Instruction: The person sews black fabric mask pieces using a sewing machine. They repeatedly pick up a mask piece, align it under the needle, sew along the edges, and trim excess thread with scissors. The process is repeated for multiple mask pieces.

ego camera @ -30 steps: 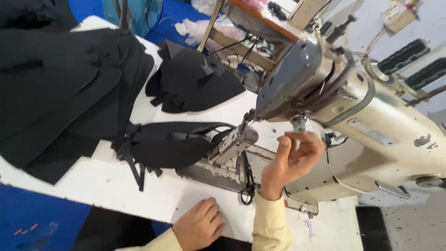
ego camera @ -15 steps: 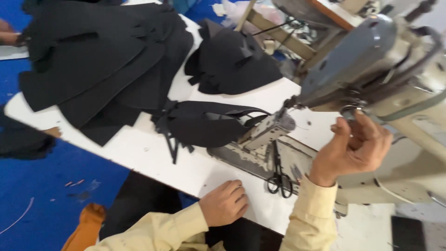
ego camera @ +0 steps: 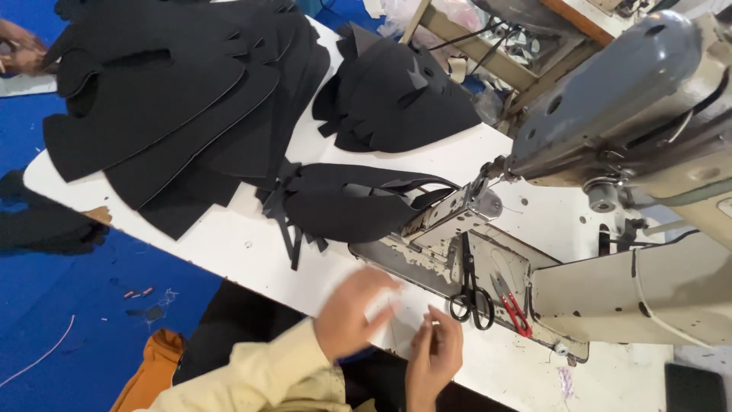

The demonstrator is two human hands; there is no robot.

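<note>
Item: small pale metallic piece (ego camera: pixel 435 323), pinched at the fingertips of the right hand (ego camera: pixel 433 358); too small to tell whether it is a needle, a bobbin part or a pin. Location: held just above the near edge of the white counter (ego camera: pixel 252 244), in front of the worn steel bed of the grey industrial sewing machine (ego camera: pixel 610 130).

Left hand (ego camera: pixel 352 313): blurred, fingers spread and loose, grip released, holding nothing that can be made out; it sits just beside the right hand.

Handling, as judged: very light, rigid, smooth and easy to drop or lose; best taken between thumb and forefinger pads at its middle, with the tip left free.

Adjacent: black-handled scissors (ego camera: pixel 469 294) and red-handled thread snips (ego camera: pixel 511 305) lying on the machine bed; folded black fabric piece with straps (ego camera: pixel 347 202) touching the bed's far end, soft and limp; stacked black cut fabric panels (ego camera: pixel 175 99) well apart at the far side of the counter; a second person's hand (ego camera: pixel 19 49) at the upper left edge
</note>
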